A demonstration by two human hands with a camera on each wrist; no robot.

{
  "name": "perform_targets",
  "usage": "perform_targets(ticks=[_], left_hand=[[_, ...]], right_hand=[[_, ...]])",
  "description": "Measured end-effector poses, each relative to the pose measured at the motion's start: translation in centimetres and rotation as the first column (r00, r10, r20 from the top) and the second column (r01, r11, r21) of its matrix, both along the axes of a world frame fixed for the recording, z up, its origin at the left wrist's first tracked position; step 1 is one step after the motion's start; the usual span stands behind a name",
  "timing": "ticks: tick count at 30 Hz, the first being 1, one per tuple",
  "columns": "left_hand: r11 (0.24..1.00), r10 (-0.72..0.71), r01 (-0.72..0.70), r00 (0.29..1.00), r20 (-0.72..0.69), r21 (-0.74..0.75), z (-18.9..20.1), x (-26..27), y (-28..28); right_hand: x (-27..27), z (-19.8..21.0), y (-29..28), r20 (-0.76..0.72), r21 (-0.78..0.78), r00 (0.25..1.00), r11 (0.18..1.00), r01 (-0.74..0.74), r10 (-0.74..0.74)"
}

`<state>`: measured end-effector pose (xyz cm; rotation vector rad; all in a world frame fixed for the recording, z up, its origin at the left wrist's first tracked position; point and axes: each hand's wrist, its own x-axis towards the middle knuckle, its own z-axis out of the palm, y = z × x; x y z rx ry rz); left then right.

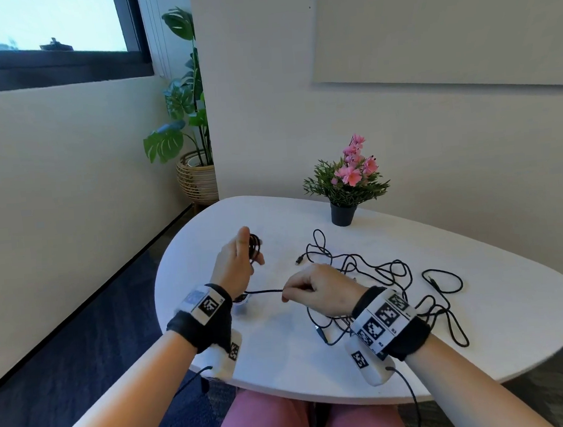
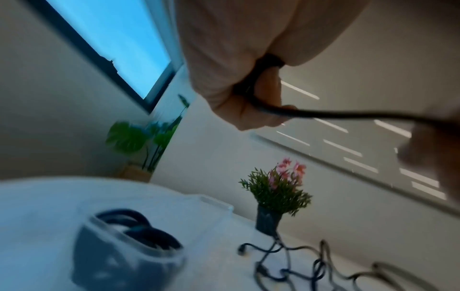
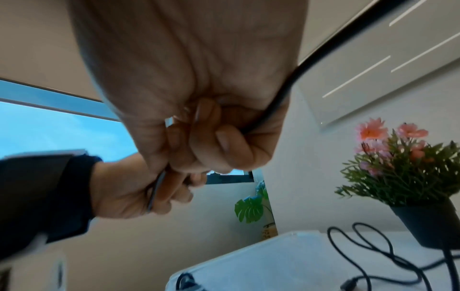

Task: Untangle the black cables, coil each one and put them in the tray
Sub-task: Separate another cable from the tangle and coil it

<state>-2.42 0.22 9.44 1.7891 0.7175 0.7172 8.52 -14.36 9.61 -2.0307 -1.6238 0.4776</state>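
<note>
My left hand (image 1: pixel 247 254) is raised over the table's left part and grips a small coil of black cable (image 1: pixel 255 244). From that coil a taut stretch of cable (image 1: pixel 266 291) runs to my right hand (image 1: pixel 299 291), which pinches it in curled fingers. The wrist views show the same grips: the left hand (image 2: pixel 248 92) round the cable (image 2: pixel 348 114), the right hand (image 3: pixel 199 137) round the cable (image 3: pixel 281 94). A loose tangle of black cables (image 1: pixel 375 270) lies on the table behind and right of my right hand. A clear tray (image 2: pixel 216 201) below my left wrist holds a coiled cable (image 2: pixel 149 234).
A small black pot of pink flowers (image 1: pixel 343 213) stands at the back of the white table (image 1: pixel 482 298), close behind the tangle. The table's rounded front edge is near my lap. A large leafy plant (image 1: pixel 182 120) stands on the floor at the back left.
</note>
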Motion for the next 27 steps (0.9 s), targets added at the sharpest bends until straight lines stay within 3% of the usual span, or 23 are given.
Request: perform_targets(ticks=[4, 6, 10, 12, 14, 16, 18, 20, 23, 27], left_hand=[[0.941, -0.078, 0.181, 0.939, -0.335, 0.288, -0.7, 0.0, -0.3], [0.896, -0.108, 0.282, 0.888, -0.448, 0.344, -0.6, 0.0, -0.8], [0.931, -0.325, 0.361, 0.893, -0.313, 0.063, -0.4, -0.5, -1.9], [0.907, -0.418, 0.418, 0.878, -0.235, -0.051, -0.4, -0.9, -2.0], [0.876, -0.472, 0.481, 0.845, -0.249, -0.029, -0.5, -1.1, -1.9], [0.838, -0.472, 0.539, 0.794, -0.384, 0.083, -0.7, -1.2, -1.8], [0.816, -0.482, 0.57, 0.766, -0.426, 0.101, -0.8, -1.3, -1.7], [0.816, -0.539, 0.578, 0.778, -0.323, 0.031, -0.6, -1.4, -1.5], [0.823, -0.555, 0.548, 0.832, -0.011, -0.15, -0.3, -1.3, -1.3], [0.833, -0.34, 0.433, 0.892, 0.298, -0.345, -0.2, -1.1, -1.1]], right_hand=[[0.8, 1.5, 0.3, 0.074, 0.081, 0.997, 0.997, -0.007, 0.0], [1.0, 2.2, 0.5, 0.127, 0.144, 0.991, 0.989, 0.025, -0.044], [2.0, 2.8, 1.0, 0.157, 0.227, 0.978, 0.969, 0.102, -0.14], [2.7, 2.6, 1.3, 0.065, 0.254, 0.987, 0.959, 0.126, -0.147], [3.1, 2.3, 1.5, -0.051, 0.289, 0.99, 0.947, 0.139, -0.13], [3.5, 2.2, 1.4, -0.129, 0.312, 0.983, 0.936, 0.165, -0.13], [3.9, 1.9, 1.3, -0.177, 0.312, 0.974, 0.931, 0.191, -0.141], [4.0, 1.4, 1.3, -0.254, 0.289, 0.956, 0.932, 0.218, -0.145], [4.0, 0.6, 1.6, -0.393, 0.295, 0.912, 0.924, 0.242, -0.114], [4.1, -0.3, 1.3, -0.623, 0.21, 0.767, 0.912, 0.352, -0.153]])
